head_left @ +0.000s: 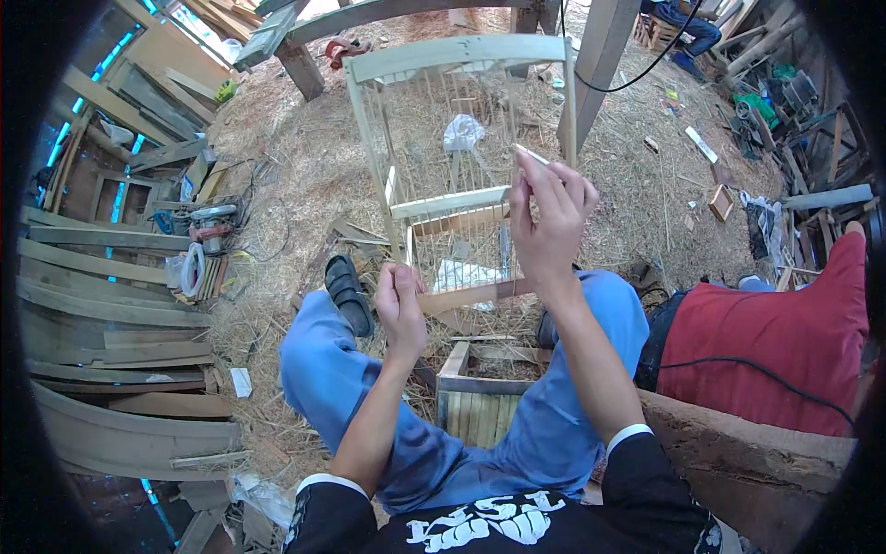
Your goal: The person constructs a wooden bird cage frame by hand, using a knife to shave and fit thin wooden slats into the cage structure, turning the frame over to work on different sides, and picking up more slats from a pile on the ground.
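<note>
A pale wooden frame with a curved top rail, thin vertical strands and a cross bar stands upright before me. My left hand is closed on its lower left part, beside the bottom rail. My right hand is raised at the frame's right side, pinching a short, thin pale piece of wood between fingertips and thumb. A wooden crate with slats sits between my knees, below the frame.
A co-worker in red is close at my right, beside a rough beam; a seated person is behind. Planks and a power tool lie left. Timber posts stand beyond the frame. Shavings cover the floor.
</note>
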Motion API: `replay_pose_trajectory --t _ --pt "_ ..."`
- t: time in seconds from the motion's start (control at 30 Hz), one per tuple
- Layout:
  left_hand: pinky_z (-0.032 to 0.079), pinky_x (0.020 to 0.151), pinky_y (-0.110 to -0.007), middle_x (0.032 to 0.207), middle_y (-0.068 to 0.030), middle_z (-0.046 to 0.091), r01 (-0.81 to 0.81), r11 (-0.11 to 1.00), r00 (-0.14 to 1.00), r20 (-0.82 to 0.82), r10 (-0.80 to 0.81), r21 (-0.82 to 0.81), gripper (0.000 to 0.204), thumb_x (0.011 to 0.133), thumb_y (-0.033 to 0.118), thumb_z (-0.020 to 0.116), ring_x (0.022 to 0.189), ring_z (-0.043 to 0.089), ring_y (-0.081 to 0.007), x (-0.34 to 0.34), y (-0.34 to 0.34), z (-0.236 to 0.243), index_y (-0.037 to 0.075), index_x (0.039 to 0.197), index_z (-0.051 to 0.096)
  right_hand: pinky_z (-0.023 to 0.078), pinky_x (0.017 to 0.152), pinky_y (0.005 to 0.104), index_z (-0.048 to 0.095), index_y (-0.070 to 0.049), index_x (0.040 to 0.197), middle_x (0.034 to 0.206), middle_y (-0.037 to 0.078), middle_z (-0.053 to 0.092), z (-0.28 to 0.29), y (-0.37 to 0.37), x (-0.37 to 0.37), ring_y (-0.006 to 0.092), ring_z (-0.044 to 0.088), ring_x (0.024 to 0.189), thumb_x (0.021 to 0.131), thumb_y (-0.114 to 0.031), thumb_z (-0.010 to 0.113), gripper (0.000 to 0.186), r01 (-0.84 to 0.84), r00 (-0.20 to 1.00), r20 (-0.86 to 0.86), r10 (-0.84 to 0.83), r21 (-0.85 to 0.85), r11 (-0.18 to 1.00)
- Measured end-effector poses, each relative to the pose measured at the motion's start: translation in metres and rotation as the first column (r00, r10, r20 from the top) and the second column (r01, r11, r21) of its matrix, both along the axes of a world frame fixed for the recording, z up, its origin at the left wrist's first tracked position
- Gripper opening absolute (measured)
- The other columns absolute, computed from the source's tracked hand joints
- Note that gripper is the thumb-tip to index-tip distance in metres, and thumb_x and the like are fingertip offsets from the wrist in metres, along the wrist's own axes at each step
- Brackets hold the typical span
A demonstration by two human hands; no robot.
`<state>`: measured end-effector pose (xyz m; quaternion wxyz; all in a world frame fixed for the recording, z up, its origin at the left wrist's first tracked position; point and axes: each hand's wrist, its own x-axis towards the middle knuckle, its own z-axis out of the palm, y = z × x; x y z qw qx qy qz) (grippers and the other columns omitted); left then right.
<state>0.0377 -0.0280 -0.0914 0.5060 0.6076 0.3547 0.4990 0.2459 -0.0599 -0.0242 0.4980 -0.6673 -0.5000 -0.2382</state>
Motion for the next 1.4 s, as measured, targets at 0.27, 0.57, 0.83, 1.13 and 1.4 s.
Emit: replay_pose_trajectory --t 0.27,0.57,0.83,1.13,1.4 --pt "0.039 0.066 -0.028 0.073 -0.0005 0.045 -0.144 0.986 0.984 0.091 0.152 -0.088 0.037 0.111 0.035 0.042 0.069 0.044 -0.0095 0.002 0.010 0.024 0.006 0.088 0.046 0.033 0.099 0.0423 0.068 -0.014 0.120 0.128 0.003 0.061 0.001 -0.005 -0.032 0.0266 0.050 0.123 0.085 -0.017 0.076 0.036 0.019 0.991 0.134 -0.014 -0.043 0.999" --pt "0.040 0.066 -0.027 0.073 0.0004 0.044 -0.283 0.956 0.928 0.228 0.294 -0.083 0.035 0.111 0.034 0.044 0.069 0.044 -0.0091 -0.022 0.028 0.036 0.007 0.087 0.045 0.033 0.086 0.0381 0.073 -0.017 0.104 0.101 -0.001 0.062 -0.018 -0.012 -0.054 0.0189 0.053 0.098 0.077 -0.016 0.083 0.028 -0.121 0.983 0.130 0.133 -0.099 0.988" --pt "0.040 0.068 -0.027 0.076 0.0007 0.043 -0.294 0.956 0.946 0.133 0.294 -0.021 0.035 0.111 0.033 0.044 0.071 0.044 -0.0087 -0.036 0.029 0.034 0.008 0.087 0.046 0.047 0.073 0.0383 0.071 -0.009 0.096 0.091 0.004 0.064 -0.025 -0.005 -0.059 0.0232 0.063 0.084 0.073 -0.003 0.080 0.025 -0.250 0.966 0.054 0.254 -0.076 0.965" --pt "0.041 0.063 -0.027 0.074 -0.0010 0.047 -0.319 0.944 0.940 0.155 0.303 0.085 0.035 0.110 0.031 0.046 0.068 0.046 -0.0092 -0.048 0.026 0.030 0.005 0.086 0.045 0.055 0.064 0.0364 0.070 -0.007 0.100 0.090 0.007 0.067 -0.034 -0.010 -0.067 0.0245 0.069 0.078 0.073 0.001 0.078 0.028 -0.328 0.945 -0.021 0.327 -0.076 0.942" --pt "0.044 0.070 -0.030 0.074 -0.0026 0.048 -0.359 0.921 0.926 0.183 0.330 0.152 0.036 0.111 0.032 0.042 0.069 0.047 -0.0124 -0.047 0.020 0.036 0.006 0.087 0.045 0.055 0.057 0.0326 0.070 -0.008 0.115 0.090 0.007 0.068 -0.042 -0.019 -0.068 0.0222 0.069 0.069 0.074 0.002 0.078 0.043 -0.366 0.930 -0.055 0.362 -0.097 0.925"
